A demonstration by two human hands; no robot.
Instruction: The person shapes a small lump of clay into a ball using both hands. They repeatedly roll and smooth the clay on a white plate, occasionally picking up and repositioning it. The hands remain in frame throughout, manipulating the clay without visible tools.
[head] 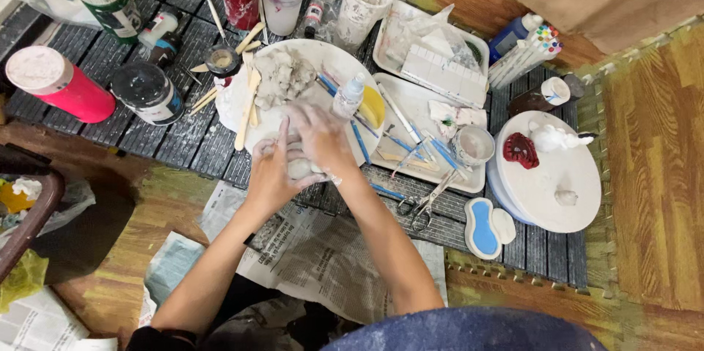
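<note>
1. Left hand (270,167) and right hand (320,138) are both closed around a pale clay lump (299,168), at the near edge of a round white plate (330,57).
2. The plate sits on a dark slatted tabletop (183,138) crowded with paint jars (59,83) and brushes.
3. Newspaper (323,256) lies below the hands, with wood-pattern floor mats (653,167) at right.

Both the left hand (270,169) and the right hand (321,138) are dusted with dry, chalky white residue and press a matt grey lump of clay (300,168). Behind the lump, the white plate (334,57) looks smooth but smeared, bearing rough, crumbly clay and pale wooden sticks (247,105). In front of the lump lies crinkled newspaper (323,256). To its right, metal scissors (424,204) gleam dully on the ribbed dark mat (187,134).
</note>
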